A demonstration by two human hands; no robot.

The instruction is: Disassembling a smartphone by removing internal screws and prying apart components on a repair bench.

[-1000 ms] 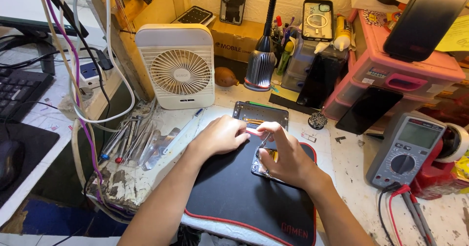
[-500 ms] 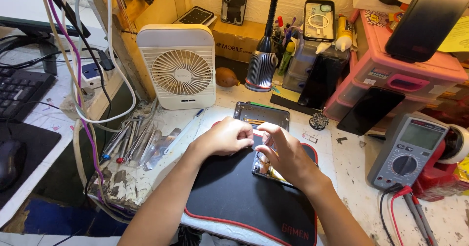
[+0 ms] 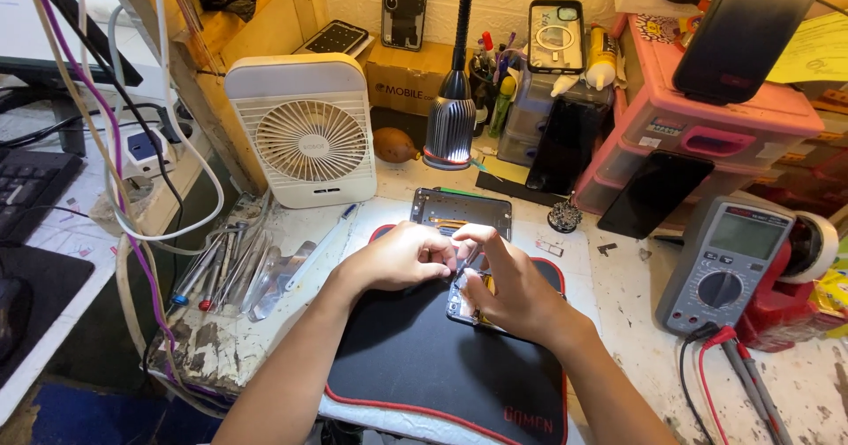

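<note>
An opened phone body [image 3: 462,304] lies on a black mat with a red edge [image 3: 424,365], mostly hidden under my hands. My left hand [image 3: 399,258] rests on its upper left side, fingertips pinched at a small part. My right hand [image 3: 508,288] presses down on the phone, index finger stretched toward the left hand's fingertips. Just behind them a detached phone frame [image 3: 461,211] lies flat on the bench. I cannot tell what small part sits between the fingertips.
A white desk fan [image 3: 306,136] stands at the back left, a lamp head [image 3: 450,127] behind the frame. Tweezers and screwdrivers [image 3: 231,264] lie left of the mat. A grey multimeter [image 3: 726,264] with red leads sits right. Pink drawers [image 3: 707,118] and phones crowd the back.
Both hands have drawn slightly closer together over the phone, and the right index finger now reaches toward the left fingertips. The phone and frame have stayed put.
</note>
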